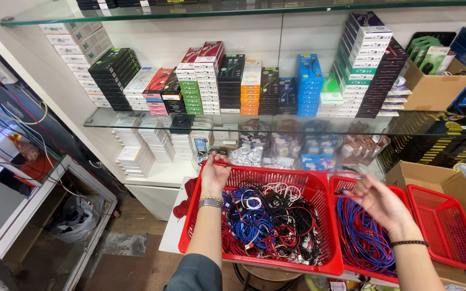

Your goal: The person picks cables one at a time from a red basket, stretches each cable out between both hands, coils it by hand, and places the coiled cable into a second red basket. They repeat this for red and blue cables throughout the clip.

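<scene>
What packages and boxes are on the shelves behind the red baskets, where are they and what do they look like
Stacked flat white boxes: upper shelf, far left.
Stacked flat black boxes: beside the white ones.
Green-edged box stack with red top: shelf centre.
Orange box stack: centre.
Blue box stack: right of orange.
Tall white-and-teal stack: right.
Open brown cardboard box: far right, holding green packs.
Clear plastic bags of accessories: lower shelf, behind the red basket.

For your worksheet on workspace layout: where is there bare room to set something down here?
The small red basket inside the cardboard box holds nothing. The big red basket and the middle basket are full of cables, and the glass shelf is packed with boxes.
</scene>
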`<state>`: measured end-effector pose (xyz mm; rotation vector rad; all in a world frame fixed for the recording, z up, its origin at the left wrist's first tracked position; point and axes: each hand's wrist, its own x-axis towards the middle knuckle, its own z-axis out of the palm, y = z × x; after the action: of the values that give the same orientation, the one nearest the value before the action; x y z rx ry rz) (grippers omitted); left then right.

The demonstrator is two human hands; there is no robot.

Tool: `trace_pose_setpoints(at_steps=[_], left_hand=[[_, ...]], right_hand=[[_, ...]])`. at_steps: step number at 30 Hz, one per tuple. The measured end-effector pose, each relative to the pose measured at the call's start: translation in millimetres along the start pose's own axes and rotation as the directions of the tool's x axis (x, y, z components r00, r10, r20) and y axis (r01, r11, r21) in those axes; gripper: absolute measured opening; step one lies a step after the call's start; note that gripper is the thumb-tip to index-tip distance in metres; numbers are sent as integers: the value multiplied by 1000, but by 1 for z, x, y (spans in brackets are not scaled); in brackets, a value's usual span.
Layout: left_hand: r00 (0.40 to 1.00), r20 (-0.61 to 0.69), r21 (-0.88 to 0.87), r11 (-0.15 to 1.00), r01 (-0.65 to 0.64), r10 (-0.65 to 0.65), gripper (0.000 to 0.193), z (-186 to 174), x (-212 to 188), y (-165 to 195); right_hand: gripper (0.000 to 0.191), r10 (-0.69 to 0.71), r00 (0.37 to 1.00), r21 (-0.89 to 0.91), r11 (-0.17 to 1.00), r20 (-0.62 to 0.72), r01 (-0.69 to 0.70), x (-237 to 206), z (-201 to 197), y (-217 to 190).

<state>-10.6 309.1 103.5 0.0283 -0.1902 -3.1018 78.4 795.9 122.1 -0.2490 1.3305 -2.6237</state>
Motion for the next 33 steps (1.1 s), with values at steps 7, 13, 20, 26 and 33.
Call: trace_pose_setpoints(at_steps=[7, 13, 20, 26, 33], left_hand=[[989, 79, 204, 969, -137, 124, 20, 23, -25, -13], [978, 125, 405, 892, -202, 164, 32, 51, -51, -15], [948, 265, 403, 873, -276, 178, 37, 55, -58, 11], [945, 269, 371, 885, -282, 188, 31, 49, -57, 20], [933, 269, 358, 874, -328, 240, 27, 46, -56, 30]], right_hand=[[17, -24, 851, 558, 745, -525, 365, -8, -76, 23], [22, 114, 740, 619, 639, -663, 456, -11, -79, 33], [21, 129, 986, 490, 870, -107, -61, -19, -86, 35], [22, 14, 985, 664, 740, -172, 105, -11, -94, 45], [21, 63, 925, 741, 620, -375, 258, -22, -99, 44]])
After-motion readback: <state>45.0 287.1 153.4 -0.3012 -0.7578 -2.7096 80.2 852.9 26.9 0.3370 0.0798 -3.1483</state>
